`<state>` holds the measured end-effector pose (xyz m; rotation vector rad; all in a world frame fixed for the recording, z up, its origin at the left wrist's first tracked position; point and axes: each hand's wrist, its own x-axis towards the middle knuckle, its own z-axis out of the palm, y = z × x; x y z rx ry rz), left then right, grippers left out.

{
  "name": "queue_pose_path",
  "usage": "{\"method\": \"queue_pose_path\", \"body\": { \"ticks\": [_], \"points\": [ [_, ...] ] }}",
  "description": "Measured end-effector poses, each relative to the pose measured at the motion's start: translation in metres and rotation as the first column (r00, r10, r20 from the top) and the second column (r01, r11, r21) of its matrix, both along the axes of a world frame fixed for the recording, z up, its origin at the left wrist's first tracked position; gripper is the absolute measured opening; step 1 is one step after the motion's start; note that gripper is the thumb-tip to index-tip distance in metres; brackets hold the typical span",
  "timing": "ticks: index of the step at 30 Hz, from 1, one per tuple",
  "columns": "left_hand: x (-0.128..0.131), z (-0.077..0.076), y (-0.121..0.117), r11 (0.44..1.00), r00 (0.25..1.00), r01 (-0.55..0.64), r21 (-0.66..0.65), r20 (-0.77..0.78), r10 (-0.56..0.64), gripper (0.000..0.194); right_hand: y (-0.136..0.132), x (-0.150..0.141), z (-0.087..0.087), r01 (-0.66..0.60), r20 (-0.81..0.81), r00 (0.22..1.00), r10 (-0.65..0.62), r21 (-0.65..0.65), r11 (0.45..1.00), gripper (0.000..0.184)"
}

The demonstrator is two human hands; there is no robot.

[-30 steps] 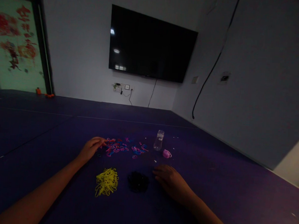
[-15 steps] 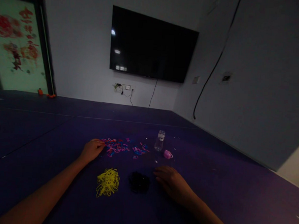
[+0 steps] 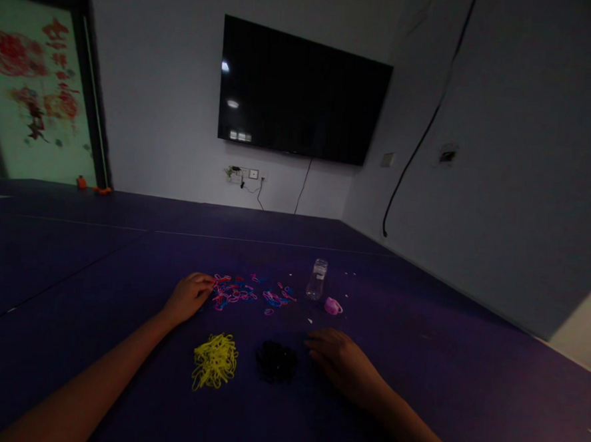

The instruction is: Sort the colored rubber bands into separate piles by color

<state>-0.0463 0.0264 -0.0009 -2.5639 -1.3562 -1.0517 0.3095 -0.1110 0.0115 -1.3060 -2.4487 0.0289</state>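
My left hand [image 3: 188, 298] reaches to the left edge of a loose scatter of pink, red and blue rubber bands [image 3: 235, 293]. Its fingers are stretched forward, tips at the outermost bands, and no band shows lifted in them. My right hand [image 3: 340, 358] lies palm down on the purple surface, fingers extended and holding nothing. Just left of its fingertips is a pile of black bands [image 3: 277, 362]. A heap of yellow rubber bands [image 3: 215, 361] sits nearer me, between my forearms. Beyond my right hand stand a clear bottle [image 3: 316, 281] and a pink cap with a loop [image 3: 333, 306].
The purple surface [image 3: 122, 264] stretches back to the wall, with small white scraps [image 3: 310, 321] near the bottle. A dark television [image 3: 303, 91] hangs above sockets [image 3: 248, 174]. A black cable [image 3: 414, 151] runs down the right wall. Small orange objects [image 3: 81, 182] stand at the far left.
My left hand has moved slightly right, further onto the edge of the coloured bands. My right hand stays where it was. The whole view has shifted very slightly.
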Motion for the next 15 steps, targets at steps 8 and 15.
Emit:
{"method": "queue_pose_path", "body": {
  "ticks": [8, 15],
  "points": [
    [0.003, -0.002, -0.002, 1.0, 0.971, 0.013, -0.009, 0.239, -0.01, 0.019, 0.003, 0.003, -0.003, -0.006, 0.028, 1.0, 0.006, 0.001, 1.0, 0.029],
    [0.015, 0.008, -0.014, 0.989, 0.872, -0.007, -0.148, 0.484, 0.078, 0.013, 0.003, 0.002, 0.0, -0.02, 0.03, 0.999, 0.02, 0.012, 1.0, 0.029]
  ]
}}
